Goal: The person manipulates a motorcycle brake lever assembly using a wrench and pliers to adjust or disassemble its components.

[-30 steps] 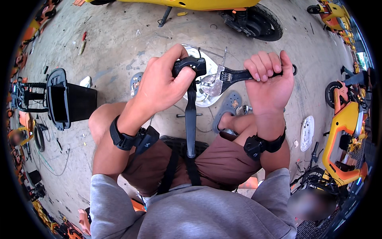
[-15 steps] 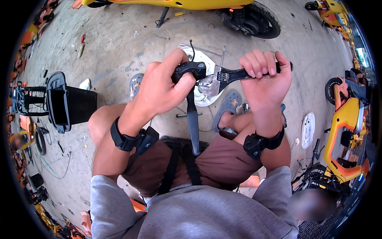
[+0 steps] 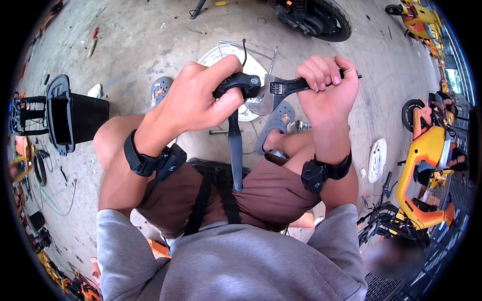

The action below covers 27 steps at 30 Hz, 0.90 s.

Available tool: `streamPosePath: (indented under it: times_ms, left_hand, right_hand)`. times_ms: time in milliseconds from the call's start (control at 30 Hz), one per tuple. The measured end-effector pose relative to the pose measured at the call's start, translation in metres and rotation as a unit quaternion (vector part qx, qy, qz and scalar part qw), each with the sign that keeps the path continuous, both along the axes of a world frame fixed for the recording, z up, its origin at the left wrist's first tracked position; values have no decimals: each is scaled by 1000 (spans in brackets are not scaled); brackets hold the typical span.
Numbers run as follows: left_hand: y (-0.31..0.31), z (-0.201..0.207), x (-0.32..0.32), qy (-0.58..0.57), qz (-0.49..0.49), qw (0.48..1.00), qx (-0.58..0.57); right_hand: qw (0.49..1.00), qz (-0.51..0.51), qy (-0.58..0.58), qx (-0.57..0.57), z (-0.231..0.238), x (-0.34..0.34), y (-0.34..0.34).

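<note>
Left hand (image 3: 206,95) comes in from the lower left of the lever (image 3: 234,138), back of the hand uppermost, fingers and thumb closed firmly around the lever's black head; the blade hangs down over the person's lap. Right hand (image 3: 327,95) stands to the right of the lever on a raised forearm, inner wrist facing up, its grip curled tight around the handle of a wrench (image 3: 293,87). The wrench's jaws meet the lever's head, but what they bite on is hard to make out. Left fingers hide part of that head. Beyond the lever, a white panel (image 3: 256,67) is partly covered.
</note>
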<state>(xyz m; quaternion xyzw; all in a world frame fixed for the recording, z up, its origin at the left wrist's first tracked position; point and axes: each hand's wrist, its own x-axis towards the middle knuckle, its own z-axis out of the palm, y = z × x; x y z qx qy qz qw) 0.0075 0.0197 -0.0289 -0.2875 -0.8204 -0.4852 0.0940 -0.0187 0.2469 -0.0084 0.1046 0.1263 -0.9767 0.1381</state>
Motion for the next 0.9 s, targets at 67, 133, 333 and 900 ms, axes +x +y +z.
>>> streamPosePath:
  times_ms: [67, 133, 333, 900]
  left_hand:
    - [-2, -2, 1, 62, -16, 997, -36]
    - [-3, -1, 2, 110, -23, 992, -58]
    - [0, -7, 1, 88, 3, 994, -63]
    - [7, -8, 3, 47, 45, 998, -10]
  right_hand:
    - [999, 10, -44, -20, -6, -1, 4]
    - [999, 2, -52, -10, -4, 0, 3]
    - [998, -33, 16, 50, 5, 4, -3]
    - [998, -34, 17, 56, 3, 3, 0]
